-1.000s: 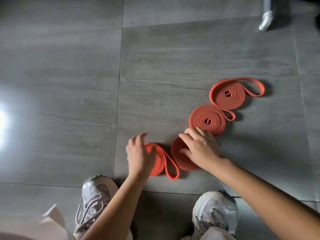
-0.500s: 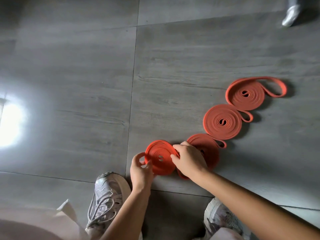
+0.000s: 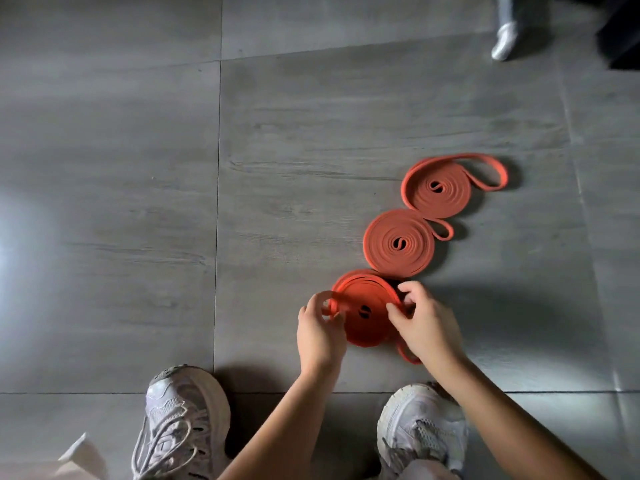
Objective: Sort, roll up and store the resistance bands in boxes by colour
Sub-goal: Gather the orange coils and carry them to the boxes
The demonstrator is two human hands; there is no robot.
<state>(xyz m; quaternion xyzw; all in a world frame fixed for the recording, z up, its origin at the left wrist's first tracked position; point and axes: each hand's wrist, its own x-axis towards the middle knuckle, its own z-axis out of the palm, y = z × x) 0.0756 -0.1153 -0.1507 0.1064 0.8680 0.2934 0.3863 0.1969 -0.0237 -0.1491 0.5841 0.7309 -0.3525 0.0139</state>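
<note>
Between my hands is a rolled orange resistance band (image 3: 365,315), held above the grey tiled floor (image 3: 138,202). My left hand (image 3: 320,332) pinches its left edge and my right hand (image 3: 424,325) grips its right edge. The rim of another orange roll (image 3: 353,276) shows just behind and under it, and an orange loop (image 3: 408,357) sticks out below my right hand. Two more orange rolls lie flat farther right: a middle roll (image 3: 398,244) and a far roll (image 3: 437,188) with a loose tail loop. No box is in view.
My two pale sneakers stand at the bottom, the left one (image 3: 183,420) and the right one (image 3: 420,427). Another person's foot (image 3: 504,41) is at the top right, with something dark in the corner beside it. A glare patch lies on the floor at the left.
The roll in my hands has moved right, from beside the nearest floor roll to above it. My left hand has shifted to the roll's left edge.
</note>
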